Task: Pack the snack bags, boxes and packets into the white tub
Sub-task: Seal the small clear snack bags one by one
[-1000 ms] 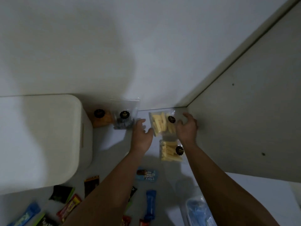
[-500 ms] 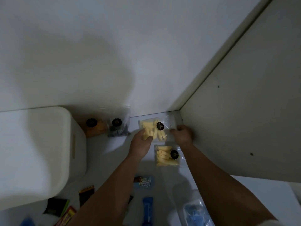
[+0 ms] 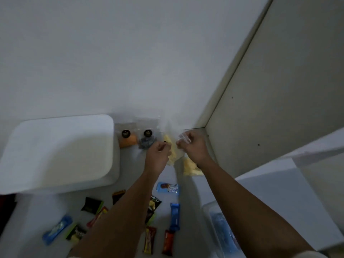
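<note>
A: Where the pale grey tabletop (image 3: 130, 168) meets the plain white wall (image 3: 130, 53), what stands at the far left?

B: The big white rounded plastic tub (image 3: 55, 151), against the wall, its right edge just beside an upright clear bag of orange snacks with a black round label (image 3: 127, 139). Right of that stands a clear bag of dark snacks with the same label (image 3: 147, 141).

A: And the hands?

B: The left hand (image 3: 158, 155) is curled shut on one side of a clear bag of pale yellow sticks (image 3: 172, 151). The right hand (image 3: 193, 146) is closed on that bag's crinkled clear top. The bag is up between them, near the corner; blur hides whether it touches the table.

A: Further right?

B: A second clear bag of yellow sticks (image 3: 191, 167) lies flat under the right wrist. A beige panel (image 3: 279, 90) closes the corner, so room there is tight.

A: Nearer the body?

B: Small wrappers lie scattered: a light blue packet (image 3: 168, 188), a blue bar (image 3: 175, 216), dark and red bars. Open table lies between tub and bags
</note>
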{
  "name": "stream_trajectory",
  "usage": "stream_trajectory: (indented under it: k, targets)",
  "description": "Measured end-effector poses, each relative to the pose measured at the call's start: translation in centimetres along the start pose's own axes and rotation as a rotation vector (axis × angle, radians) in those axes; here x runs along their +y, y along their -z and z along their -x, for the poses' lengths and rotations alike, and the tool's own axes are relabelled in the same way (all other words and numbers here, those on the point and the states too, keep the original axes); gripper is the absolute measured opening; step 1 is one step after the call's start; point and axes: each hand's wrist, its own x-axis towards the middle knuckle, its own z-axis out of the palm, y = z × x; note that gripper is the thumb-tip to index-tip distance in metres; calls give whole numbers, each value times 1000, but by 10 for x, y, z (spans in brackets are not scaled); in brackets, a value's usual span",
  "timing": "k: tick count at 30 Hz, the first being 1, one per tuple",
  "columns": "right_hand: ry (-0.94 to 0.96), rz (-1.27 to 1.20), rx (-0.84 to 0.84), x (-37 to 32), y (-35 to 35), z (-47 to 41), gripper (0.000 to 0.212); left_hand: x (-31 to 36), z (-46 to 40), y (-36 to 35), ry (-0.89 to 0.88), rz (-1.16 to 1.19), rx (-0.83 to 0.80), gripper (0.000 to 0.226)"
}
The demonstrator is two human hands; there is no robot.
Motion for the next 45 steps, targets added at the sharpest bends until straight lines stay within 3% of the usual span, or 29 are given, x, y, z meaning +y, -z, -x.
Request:
stream_trajectory:
  k: [7, 12, 15, 17, 23, 29, 32, 36, 40, 43, 45]
  targets:
    - [297, 238, -144, -44, -26, 113, 7, 26, 96, 49, -45, 164, -39, 37]
    - [366, 210, -224, -57, -43, 185, 24, 20, 162, 86, -95, 161, -35, 38]
    - [346, 119, -237, -59, -52, 217, 14, 11, 191, 101, -95, 146, -12, 29]
    - [330, 100, -195, -58, -56, 233, 20, 5, 206, 111, -97, 106, -31, 25]
    - [321, 293, -155, -46, -60, 262, 13, -14, 232, 133, -74, -73, -126, 23]
    - [230, 421, 7, -39, -51, 273, 9, -26, 235, 144, -91, -379, -82, 21]
    - [328, 559, -89, -35, -51, 273, 17, -32, 237, 143, -121, -453, -71, 23]
    - [269, 692, -202, -32, -59, 271, 35, -36, 241, 133, -140, -456, -119, 26]
    - [116, 635, -80, -30, -53, 266, 39, -39, 247, 136, -155, -567, -177, 28]
    - [100, 593, -137, -31, -47, 266, 39, -41, 250, 141, -168, -558, -176, 30]
    - [104, 564, -194, -33, -44, 268, 39, -42, 249, 142, -213, -558, -85, 40]
